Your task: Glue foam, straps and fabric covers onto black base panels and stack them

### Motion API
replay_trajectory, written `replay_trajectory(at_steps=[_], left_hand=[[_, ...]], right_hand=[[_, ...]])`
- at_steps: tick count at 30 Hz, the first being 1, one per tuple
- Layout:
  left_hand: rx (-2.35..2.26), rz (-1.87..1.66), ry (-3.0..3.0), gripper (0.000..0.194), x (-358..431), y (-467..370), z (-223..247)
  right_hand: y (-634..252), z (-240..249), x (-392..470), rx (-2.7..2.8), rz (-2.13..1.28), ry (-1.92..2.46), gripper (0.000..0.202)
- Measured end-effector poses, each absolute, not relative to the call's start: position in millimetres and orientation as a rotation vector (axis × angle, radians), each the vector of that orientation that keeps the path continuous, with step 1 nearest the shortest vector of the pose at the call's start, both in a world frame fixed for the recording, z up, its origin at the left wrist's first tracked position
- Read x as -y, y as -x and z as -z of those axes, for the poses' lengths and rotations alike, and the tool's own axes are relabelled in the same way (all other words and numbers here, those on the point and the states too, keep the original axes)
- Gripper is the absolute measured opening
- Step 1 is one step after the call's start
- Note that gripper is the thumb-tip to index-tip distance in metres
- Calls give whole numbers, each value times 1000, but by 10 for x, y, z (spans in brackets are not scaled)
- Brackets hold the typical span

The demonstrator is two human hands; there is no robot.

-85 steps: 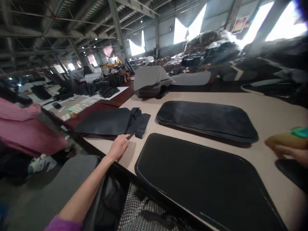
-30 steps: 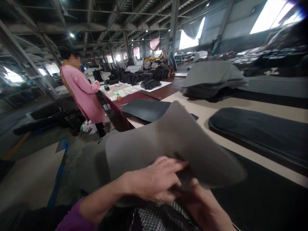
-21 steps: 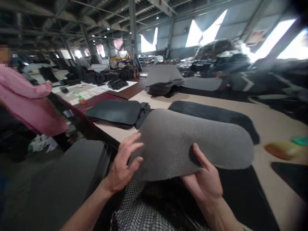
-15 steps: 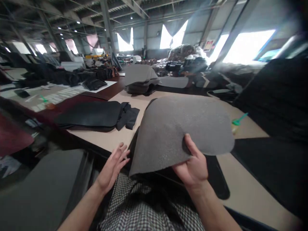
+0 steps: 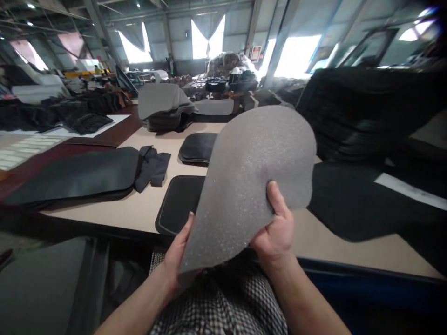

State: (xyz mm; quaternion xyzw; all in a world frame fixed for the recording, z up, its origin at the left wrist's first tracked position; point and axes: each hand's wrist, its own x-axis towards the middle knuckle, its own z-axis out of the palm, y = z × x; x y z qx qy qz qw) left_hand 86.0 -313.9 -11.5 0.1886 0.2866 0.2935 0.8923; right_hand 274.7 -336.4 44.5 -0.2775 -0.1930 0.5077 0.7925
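Note:
A large grey sheet [image 5: 244, 177] with rounded corners is held up and curved above the table's front edge. My right hand [image 5: 277, 223] grips its lower right edge, thumb on top and the fingers hidden beneath. At the lower left edge of the sheet is my left hand [image 5: 179, 251], its thumb along the side and its other fingers out of sight behind the sheet. Behind the sheet, a black stitched panel [image 5: 179, 202] and a smaller black stack [image 5: 197, 148] lie on the beige tabletop [image 5: 115, 211], partly covered by it.
Black panels [image 5: 87, 174] and dark folded pieces [image 5: 152, 166] lie to the left. A grey-topped stack [image 5: 162, 102] stands at the back. At the right are a large black sheet [image 5: 349, 200], a white strip [image 5: 412, 190] and a dark pile [image 5: 366, 107].
The grey sheet has been lifted and tilted up, uncovering black pieces on the table. My left hand has come to its left edge. The view has turned right.

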Motion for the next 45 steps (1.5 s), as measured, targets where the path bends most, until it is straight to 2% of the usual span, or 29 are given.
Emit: replay_trajectory(at_steps=[2, 3, 5, 8, 15, 18, 23, 35, 45], left_hand=[[-694, -738, -498, 40, 3018, -823, 39], [-754, -812, -589, 43, 2914, -762, -26], [-878, -979, -825, 57, 2636, -579, -172], [-1052, -1234, -1172, 74, 2172, -273, -305], [-1281, -1018, -1547, 92, 1650, -45, 50], [-1296, -949, -1607, 92, 1608, -61, 254], [-1293, -889, -1674, 93, 1608, -53, 422], [-1247, -911, -1870, 82, 1593, -98, 523], [-1310, -856, -2005, 82, 1577, -63, 589]], right_hand=[[-2910, -458, 3423, 394, -986, 639, 26], [-3025, -449, 3446, 380, -926, 657, 25], [-3301, -394, 3480, 345, -822, 687, 21], [-3714, -209, 3503, 345, -744, 799, 33], [-4186, 411, 3585, 701, -635, 1365, 61], [-4257, 579, 3659, 854, -596, 1498, 70], [-4270, 718, 3750, 979, -611, 1616, 73], [-4264, 872, 3700, 1102, -373, 1777, 76], [-4271, 931, 3742, 1183, -318, 1895, 74]])
